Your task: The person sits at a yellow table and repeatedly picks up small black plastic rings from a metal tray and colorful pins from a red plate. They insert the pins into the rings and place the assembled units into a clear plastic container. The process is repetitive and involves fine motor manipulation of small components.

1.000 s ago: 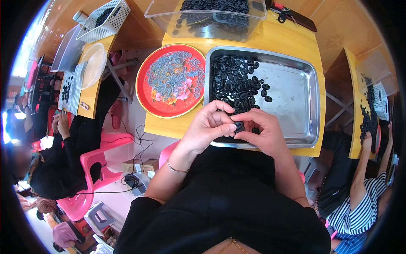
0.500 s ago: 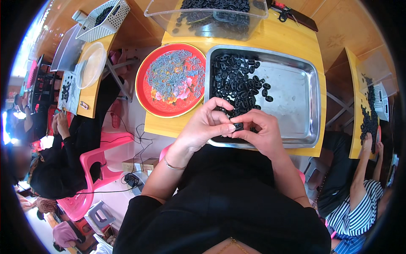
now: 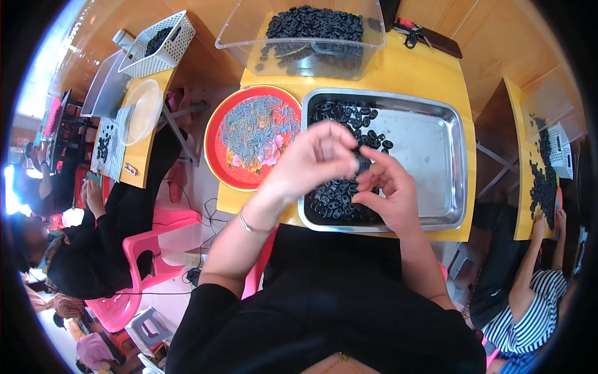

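My left hand and my right hand meet above the near left part of a steel tray. Between their fingertips sits a small dark ring-shaped part, pinched from both sides. Under the hands lies a heap of black ring-shaped parts in the tray's left half. Left of the tray stands a red round plate with a layer of small grey pieces on it.
A clear plastic bin of black parts stands at the far edge of the yellow table. Other people sit at yellow tables on the left and right. A white basket and pink chairs are at left.
Both hands have lifted from the tray's near edge and moved closer to the camera, still joined on the small part.
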Available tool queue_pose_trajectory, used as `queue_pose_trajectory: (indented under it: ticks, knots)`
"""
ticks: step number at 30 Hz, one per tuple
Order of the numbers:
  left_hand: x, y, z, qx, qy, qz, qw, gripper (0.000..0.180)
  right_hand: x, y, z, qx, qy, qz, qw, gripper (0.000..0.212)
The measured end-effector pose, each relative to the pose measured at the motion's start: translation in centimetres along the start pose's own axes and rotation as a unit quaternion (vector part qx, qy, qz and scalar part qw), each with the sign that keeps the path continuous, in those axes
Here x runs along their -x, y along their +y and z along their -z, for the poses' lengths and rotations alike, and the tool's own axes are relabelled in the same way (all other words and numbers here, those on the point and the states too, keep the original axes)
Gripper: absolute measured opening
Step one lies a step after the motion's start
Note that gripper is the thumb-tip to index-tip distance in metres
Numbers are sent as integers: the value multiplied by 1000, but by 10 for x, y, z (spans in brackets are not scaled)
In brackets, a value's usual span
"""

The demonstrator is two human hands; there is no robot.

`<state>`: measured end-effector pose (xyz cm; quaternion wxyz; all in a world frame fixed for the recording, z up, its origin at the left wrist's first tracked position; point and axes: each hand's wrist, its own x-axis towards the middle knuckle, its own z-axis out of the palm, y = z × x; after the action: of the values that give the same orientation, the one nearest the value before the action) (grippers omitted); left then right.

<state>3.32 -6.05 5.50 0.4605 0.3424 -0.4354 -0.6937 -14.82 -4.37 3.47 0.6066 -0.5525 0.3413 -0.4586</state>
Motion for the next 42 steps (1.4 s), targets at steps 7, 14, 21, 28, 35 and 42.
queue_pose_trajectory:
  ticks: [7, 14, 21, 28, 35, 42]
  knots:
    - [-84, 103, 23, -428, 134, -305, 840, 21, 8, -10, 20, 68, -2, -14, 998, 31]
    - [-9, 63, 54, -495, 178, -174, 833, 15, 22, 2, 55, 125, 74, -35, 989, 17]
    - [49, -1, 91, -603, 193, -73, 771, 11, 21, 11, 79, 132, 101, -48, 985, 15]
    - [48, -16, 98, -658, 180, -127, 720, 14, 25, 12, 85, 149, 104, -57, 982, 15]
    - [45, -15, 100, -691, 168, -125, 692, 13, 28, 12, 87, 158, 100, -58, 981, 15]
    - [55, -14, 86, -657, 148, -119, 729, 8, 28, 14, 87, 171, 97, -67, 978, 15]
